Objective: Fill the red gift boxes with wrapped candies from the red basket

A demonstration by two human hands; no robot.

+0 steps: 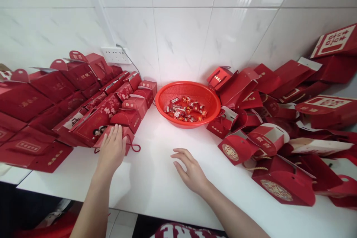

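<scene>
My left hand (113,145) lies with its fingers stretched out on top of a small red gift box (128,139) at the front of the left-hand rows. A dark red cord loop (135,148) sticks out from that box's right side. Above the white table, my right hand (189,167) is open, fingers apart, with nothing in it. Beyond it sits a red plastic basket (160,106) with small wrapped candies (189,109) lying at its bottom.
Rows of closed red gift boxes (67,96) stand at the left. More red boxes (264,119) are heaped at the right, several with their flaps up. A tiled wall (184,44) with a power socket (115,55) and cable backs the white table (158,186).
</scene>
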